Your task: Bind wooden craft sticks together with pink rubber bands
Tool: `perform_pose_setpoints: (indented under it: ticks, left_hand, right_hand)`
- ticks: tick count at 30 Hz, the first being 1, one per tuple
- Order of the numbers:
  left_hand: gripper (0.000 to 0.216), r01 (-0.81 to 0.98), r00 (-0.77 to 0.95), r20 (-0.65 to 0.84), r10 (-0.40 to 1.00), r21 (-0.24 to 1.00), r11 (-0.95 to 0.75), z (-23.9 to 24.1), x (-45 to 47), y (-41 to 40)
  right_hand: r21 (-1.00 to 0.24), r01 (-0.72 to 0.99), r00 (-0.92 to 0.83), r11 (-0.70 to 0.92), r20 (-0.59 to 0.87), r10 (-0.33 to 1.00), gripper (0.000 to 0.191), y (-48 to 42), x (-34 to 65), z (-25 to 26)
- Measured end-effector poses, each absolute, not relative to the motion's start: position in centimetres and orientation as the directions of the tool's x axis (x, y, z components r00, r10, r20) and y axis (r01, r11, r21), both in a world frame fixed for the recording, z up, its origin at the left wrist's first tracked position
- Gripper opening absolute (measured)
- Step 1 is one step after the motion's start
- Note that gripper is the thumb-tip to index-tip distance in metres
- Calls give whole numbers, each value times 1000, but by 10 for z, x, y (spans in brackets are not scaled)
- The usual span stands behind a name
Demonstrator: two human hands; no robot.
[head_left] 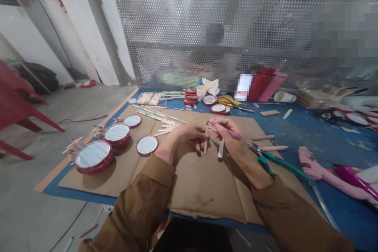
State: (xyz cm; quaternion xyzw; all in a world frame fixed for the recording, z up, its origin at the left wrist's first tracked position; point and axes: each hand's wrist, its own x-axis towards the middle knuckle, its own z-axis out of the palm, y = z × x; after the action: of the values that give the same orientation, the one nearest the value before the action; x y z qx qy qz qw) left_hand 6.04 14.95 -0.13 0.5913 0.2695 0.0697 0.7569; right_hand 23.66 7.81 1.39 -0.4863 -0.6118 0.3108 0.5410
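Over the cardboard sheet, my left hand is closed on a flat wooden craft stick, which points down from the fingers. Close beside it, my right hand pinches a pink pen-like stick, held slantwise near the craft stick. Below the right fingers is a white marker-like tube with a dark red end; I cannot tell whether the hand holds it. Small pale bits show between the hands, too blurred to name. More craft sticks lie left of my left hand.
Red-rimmed round discs, some stacked, stand at the left, with one flat disc nearer. Green-handled pliers and a pink glue gun lie at the right. Behind stand a red bottle and a perforated metal panel.
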Motion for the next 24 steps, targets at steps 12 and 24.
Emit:
perform_pose_setpoints:
  ticks: [12, 24]
  left_hand:
    - [23, 258, 831, -355, 428, 928, 269, 1, 62, 149]
    - [33, 264, 836, -356, 419, 928, 261, 1, 63, 150]
  right_hand:
    - [-909, 268, 52, 319, 345, 937, 34, 77, 236, 18]
    - [-906, 291, 37, 308, 332, 943, 35, 76, 237, 19]
